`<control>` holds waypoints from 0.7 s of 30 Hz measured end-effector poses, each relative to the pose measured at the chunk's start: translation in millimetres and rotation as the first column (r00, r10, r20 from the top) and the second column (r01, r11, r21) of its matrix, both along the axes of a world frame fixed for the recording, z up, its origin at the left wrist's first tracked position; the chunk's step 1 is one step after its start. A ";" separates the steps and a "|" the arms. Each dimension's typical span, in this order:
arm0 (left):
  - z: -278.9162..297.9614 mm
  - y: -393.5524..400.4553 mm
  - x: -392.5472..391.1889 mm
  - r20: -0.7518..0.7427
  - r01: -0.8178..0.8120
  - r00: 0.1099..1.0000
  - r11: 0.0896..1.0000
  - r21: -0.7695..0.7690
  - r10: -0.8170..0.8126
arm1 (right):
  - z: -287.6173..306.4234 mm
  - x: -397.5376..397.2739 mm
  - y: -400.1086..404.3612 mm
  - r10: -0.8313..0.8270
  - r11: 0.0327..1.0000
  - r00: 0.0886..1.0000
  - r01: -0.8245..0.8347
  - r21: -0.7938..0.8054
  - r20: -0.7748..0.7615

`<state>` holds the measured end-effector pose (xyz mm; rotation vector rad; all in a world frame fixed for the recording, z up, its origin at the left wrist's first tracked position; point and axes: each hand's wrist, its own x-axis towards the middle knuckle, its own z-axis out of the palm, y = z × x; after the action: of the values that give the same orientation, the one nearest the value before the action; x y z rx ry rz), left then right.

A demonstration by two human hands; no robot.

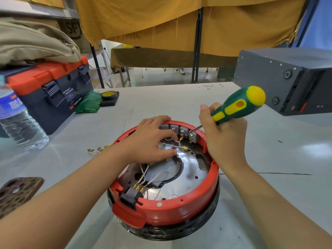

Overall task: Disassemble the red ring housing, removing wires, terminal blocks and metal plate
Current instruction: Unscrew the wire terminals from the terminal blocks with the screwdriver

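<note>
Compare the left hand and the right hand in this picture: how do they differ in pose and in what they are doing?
The left hand lies on the red ring housing, fingers pressing by the white wires; the right hand is raised, gripping the screwdriver. The left holds no tool; the right aims the tip at the terminal blocks. Both are bare and work at the far rim.

Red ring housing (172,209) looking like smooth semi-gloss plastic; metal plate (188,169) inside shining, mirror-bright; screwdriver (239,105) handle showing matt rubbery plastic.

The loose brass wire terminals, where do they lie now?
In the head view, the loose brass wire terminals lie on the grey table, left of the red ring housing, beyond the left forearm.
</note>
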<state>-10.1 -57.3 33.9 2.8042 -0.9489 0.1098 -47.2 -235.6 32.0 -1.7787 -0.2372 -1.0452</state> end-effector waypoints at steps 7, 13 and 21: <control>-0.1 0.0 0.1 0.002 0.003 1.000 1.000 0.010 -0.003 | 1.4 0.8 0.4 0.015 0.998 1.000 -0.015 -0.059 0.001; -0.4 -0.3 -0.1 0.000 -0.001 1.000 1.000 0.006 0.001 | 4.7 7.9 0.8 0.066 0.994 0.995 -0.059 0.094 -0.070; -0.1 -1.6 0.0 0.003 -0.004 1.000 1.000 0.011 0.004 | 8.5 18.5 -0.6 0.073 0.984 0.984 -0.045 0.172 -0.165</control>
<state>-10.1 -59.0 33.7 2.8165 -0.9475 0.1102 -28.7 -236.1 40.4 -1.6872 -0.0924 -0.8396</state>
